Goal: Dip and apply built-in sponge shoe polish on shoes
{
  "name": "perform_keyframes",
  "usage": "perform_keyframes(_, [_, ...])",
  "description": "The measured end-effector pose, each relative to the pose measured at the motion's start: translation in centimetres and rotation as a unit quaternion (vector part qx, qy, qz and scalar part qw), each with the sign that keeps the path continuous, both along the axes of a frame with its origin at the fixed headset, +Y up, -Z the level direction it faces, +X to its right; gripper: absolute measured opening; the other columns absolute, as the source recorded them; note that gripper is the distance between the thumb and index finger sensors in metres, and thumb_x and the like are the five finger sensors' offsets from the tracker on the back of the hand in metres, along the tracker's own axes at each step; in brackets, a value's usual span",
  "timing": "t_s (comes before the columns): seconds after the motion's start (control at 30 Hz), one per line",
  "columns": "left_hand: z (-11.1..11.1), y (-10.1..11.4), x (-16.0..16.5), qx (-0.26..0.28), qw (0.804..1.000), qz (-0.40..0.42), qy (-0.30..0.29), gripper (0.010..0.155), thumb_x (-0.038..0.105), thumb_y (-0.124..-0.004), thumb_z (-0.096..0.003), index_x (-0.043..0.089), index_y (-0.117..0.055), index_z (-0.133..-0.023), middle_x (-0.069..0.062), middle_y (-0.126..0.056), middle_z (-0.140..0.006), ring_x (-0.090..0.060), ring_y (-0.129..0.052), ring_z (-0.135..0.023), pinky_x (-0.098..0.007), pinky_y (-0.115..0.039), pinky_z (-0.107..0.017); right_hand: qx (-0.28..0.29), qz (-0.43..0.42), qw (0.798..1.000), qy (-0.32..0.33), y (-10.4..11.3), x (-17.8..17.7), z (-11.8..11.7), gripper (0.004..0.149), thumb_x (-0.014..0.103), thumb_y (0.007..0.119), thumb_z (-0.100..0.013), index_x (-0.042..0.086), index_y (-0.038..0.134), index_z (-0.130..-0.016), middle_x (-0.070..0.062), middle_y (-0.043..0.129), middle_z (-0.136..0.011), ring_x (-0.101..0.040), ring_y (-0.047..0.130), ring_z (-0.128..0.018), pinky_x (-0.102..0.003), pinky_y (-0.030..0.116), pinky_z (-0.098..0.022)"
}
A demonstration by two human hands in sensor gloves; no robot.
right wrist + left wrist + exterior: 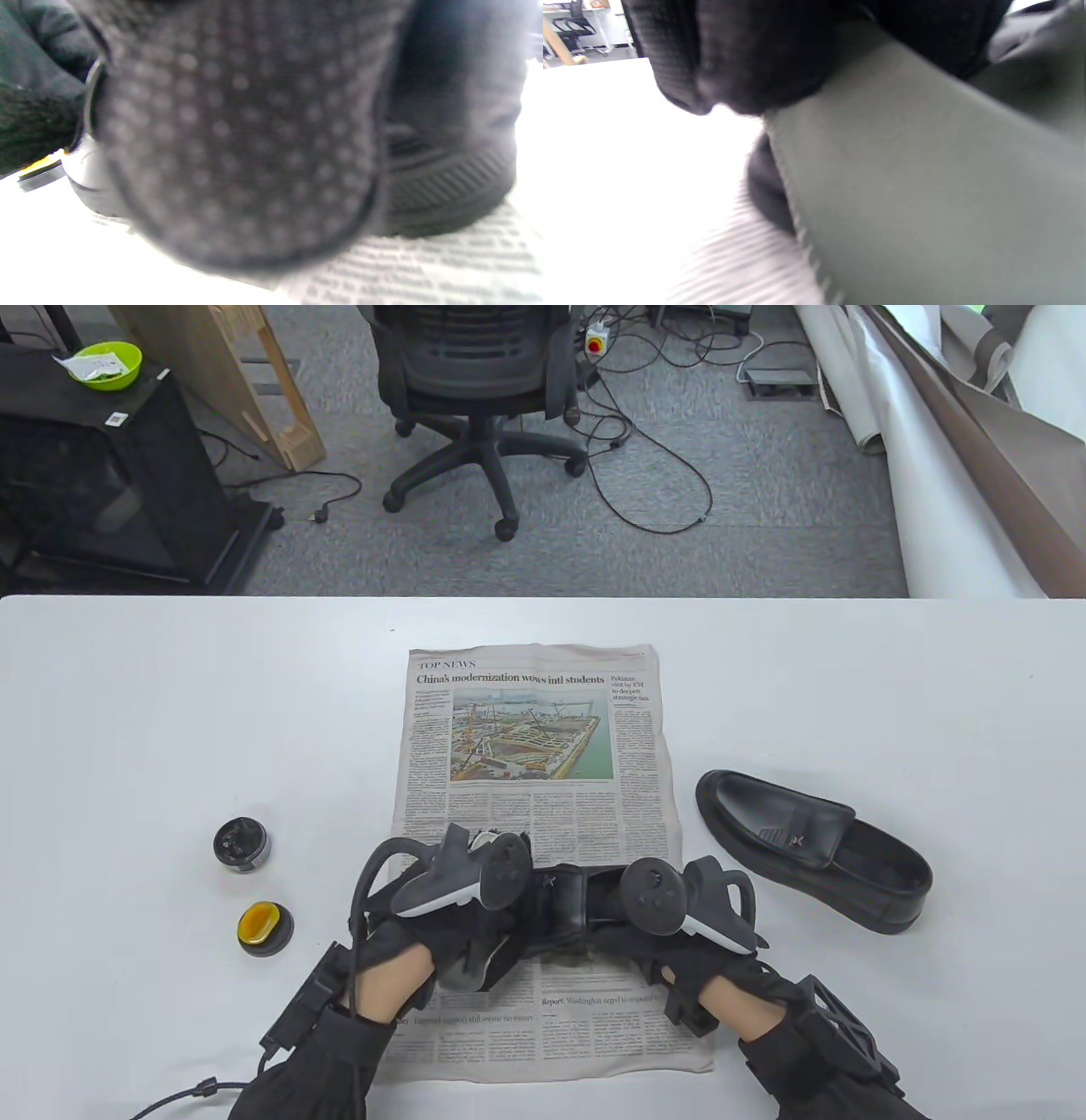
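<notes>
Shoe [814, 848] black leather, smooth, slight sheen. Newspaper [534, 746] thin matt paper. Table [170, 729] smooth white. Gloves [237, 140] dark knit cloth, dotted grip.

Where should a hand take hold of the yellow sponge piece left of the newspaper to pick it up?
Grip the sponge applicator by its black round base, coming straight down with fingers on opposite sides. It stands sponge-up on the table, so the yellow top stays untouched. The open polish tin beyond it stands apart, leaving room. The left hand is nearest, though both hands seem to be busy holding the shoe.
</notes>
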State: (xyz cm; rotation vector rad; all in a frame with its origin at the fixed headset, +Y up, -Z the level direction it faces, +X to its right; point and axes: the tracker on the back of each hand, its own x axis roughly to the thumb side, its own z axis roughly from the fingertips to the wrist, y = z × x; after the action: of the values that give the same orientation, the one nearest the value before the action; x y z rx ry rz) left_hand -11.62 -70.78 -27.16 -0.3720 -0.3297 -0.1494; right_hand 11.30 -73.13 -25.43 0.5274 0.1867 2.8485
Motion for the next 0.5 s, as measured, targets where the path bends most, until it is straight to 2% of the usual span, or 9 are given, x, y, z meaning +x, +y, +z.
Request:
perform_keyframes(0.1, [-0.6,0.2,-2.0,-0.014,0.999,-0.021,0.027,0.061,0.049,-0.087,-0.0393,0.032,-0.071,-0.096,0.006,-0.102,-0.052,-0.007,-0.099,-0.021,-0.042,-0.086,-0.056,0.0,0.0,1.0,0.001,0.0,0.0,0.0,0.044,0.051,0.092,-0.031,0.024,0.097,-0.066,-0.001,0.104,-0.052,0.004,0.11,-0.002,-0.025,0.099,-0.019])
perform_keyframes(0.17, [-1.1,0.7,-3.4,0.005,0.999,-0.024,0.043,0.061,0.048,-0.088,-0.0398,0.032,-0.072,-0.096,0.006,-0.102,-0.051,-0.007,-0.099,-0.02,-0.042,-0.086,-0.055,0.0,-0.001,1.0,0.002,0.0,0.0,0.0,0.044,0.051,0.092,-0.031,0.024,0.097,-0.066,-0.001,0.104,-0.052,0.004,0.11,-0.001,-0.025,0.099,-0.019])
perform_keyframes(0.23, [-1.6,2.2,-5.3,0.077,0.994,-0.026,0.076,0.06,0.048,-0.089,-0.0397,0.032,-0.073,-0.095,0.007,-0.103,-0.051,-0.007,-0.099,-0.02,-0.042,-0.087,-0.055,0.001,-0.001,1.0,0.002,0.0,0.0,0.0,0.044,0.051,0.092,-0.03,0.024,0.097,-0.065,-0.001,0.104,-0.052,0.004,0.11,-0.002,-0.025,0.099,-0.019])
perform_keyframes(0.33, [-2.3,3.8,-7.6,0.141,0.98,-0.007,0.136,0.059,0.048,-0.089,-0.0399,0.031,-0.074,-0.095,0.006,-0.103,-0.051,-0.007,-0.099,-0.02,-0.042,-0.086,-0.055,0.002,-0.001,1.0,0.003,0.0,0.0,0.0,0.044,0.051,0.092,-0.031,0.024,0.097,-0.066,-0.001,0.104,-0.052,0.004,0.11,-0.002,-0.025,0.099,-0.019])
perform_keyframes(0.4, [-3.0,4.6,-9.0,0.171,0.97,-0.038,0.168,0.06,0.048,-0.088,-0.0404,0.031,-0.073,-0.096,0.006,-0.102,-0.055,-0.007,-0.1,-0.023,-0.043,-0.086,-0.057,0.003,-0.001,1.0,0.002,0.0,0.0,0.0,0.044,0.051,0.092,-0.03,0.024,0.097,-0.066,-0.001,0.104,-0.052,0.004,0.11,-0.002,-0.025,0.099,-0.019])
perform_keyframes(0.5, [-4.3,4.9,-10.5,0.18,0.962,-0.066,0.194,0.06,0.047,-0.087,-0.0411,0.032,-0.071,-0.097,0.007,-0.1,-0.061,-0.006,-0.1,-0.029,-0.043,-0.084,-0.06,0.003,-0.001,1.0,0.001,0.0,0.1,0.0,0.044,0.051,0.092,-0.03,0.024,0.097,-0.066,-0.001,0.104,-0.052,0.004,0.11,-0.002,-0.025,0.099,-0.019])
